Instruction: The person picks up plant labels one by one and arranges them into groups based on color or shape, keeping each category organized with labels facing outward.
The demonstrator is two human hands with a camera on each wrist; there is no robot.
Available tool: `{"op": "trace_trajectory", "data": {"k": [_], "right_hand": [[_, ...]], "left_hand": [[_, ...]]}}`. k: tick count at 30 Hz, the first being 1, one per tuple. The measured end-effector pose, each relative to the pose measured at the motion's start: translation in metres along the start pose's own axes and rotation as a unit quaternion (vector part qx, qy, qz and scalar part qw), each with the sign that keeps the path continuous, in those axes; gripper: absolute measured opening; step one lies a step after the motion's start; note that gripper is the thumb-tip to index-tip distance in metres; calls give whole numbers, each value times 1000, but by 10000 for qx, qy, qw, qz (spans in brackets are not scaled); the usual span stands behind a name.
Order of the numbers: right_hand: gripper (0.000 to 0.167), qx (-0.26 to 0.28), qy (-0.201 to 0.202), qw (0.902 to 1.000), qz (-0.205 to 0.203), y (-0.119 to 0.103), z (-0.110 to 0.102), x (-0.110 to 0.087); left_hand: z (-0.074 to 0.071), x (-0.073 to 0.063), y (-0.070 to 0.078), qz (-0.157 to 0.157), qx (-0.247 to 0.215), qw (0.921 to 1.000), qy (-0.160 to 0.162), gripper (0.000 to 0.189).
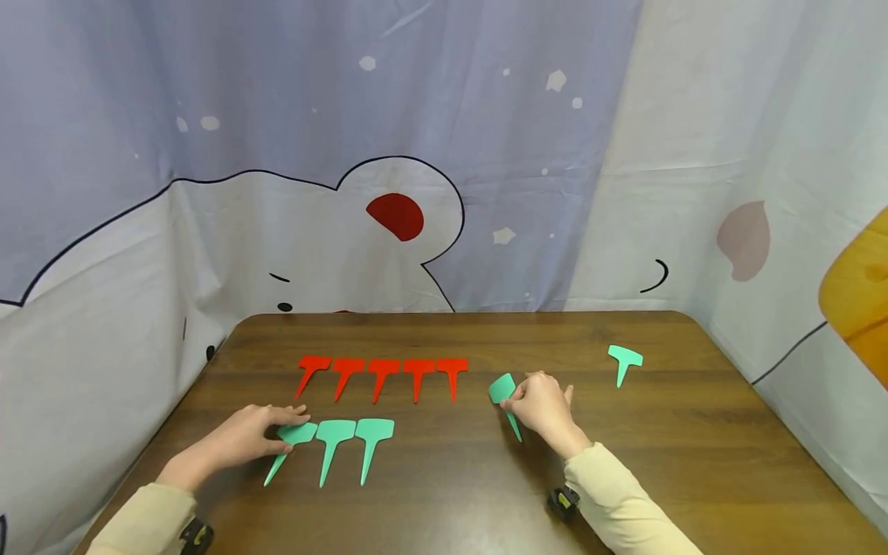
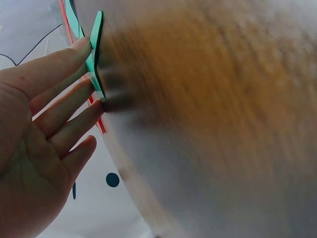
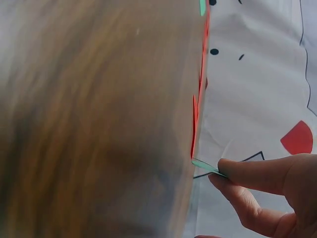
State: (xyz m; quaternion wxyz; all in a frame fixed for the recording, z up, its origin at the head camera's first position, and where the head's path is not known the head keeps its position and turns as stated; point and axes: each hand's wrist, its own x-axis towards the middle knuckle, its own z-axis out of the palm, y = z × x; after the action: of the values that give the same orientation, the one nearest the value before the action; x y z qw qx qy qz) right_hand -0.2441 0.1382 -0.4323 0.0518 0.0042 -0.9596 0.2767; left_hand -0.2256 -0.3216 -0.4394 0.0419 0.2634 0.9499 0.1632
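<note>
The left hand (image 1: 253, 435) holds a T-shaped green plant label (image 1: 298, 434) at the left end of a short green row, thumb on its near side and fingers on its far side. Beside it on the table lie two more green labels (image 1: 336, 432) (image 1: 375, 430), stems toward the near edge. The right hand (image 1: 546, 408) pinches another green plant label (image 1: 501, 388) between thumb and fingers, its stem pointing down to the right. In the right wrist view this label (image 3: 205, 165) appears nearly edge-on between thumb and fingertip.
Several red T-shaped plant labels (image 1: 384, 370) lie in a row behind the green ones. A lone green label (image 1: 625, 358) lies at the far right of the brown wooden table (image 1: 458, 509). A patterned curtain (image 1: 499, 169) hangs behind the table.
</note>
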Motion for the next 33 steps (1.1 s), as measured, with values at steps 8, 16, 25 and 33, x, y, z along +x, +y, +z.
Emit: {"op": "trace_trajectory", "data": {"k": [8,16,25,33], "right_hand": [[22,-22,-25,9999,-104,-16,9,-5],[23,25,-92,9995,-294,-32,20,-12],[24,212,-153,9981,-555,-48,32,-18],[30,180,-198,9969,-746,-64,44,-25]], "left_hand": [[0,2,1,-7,14,10000,-5,50],[0,2,0,-6,7,10000,-35,50],[0,1,1,-6,8,10000,-40,50],[-1,0,1,-12,69,10000,-12,50]]}}
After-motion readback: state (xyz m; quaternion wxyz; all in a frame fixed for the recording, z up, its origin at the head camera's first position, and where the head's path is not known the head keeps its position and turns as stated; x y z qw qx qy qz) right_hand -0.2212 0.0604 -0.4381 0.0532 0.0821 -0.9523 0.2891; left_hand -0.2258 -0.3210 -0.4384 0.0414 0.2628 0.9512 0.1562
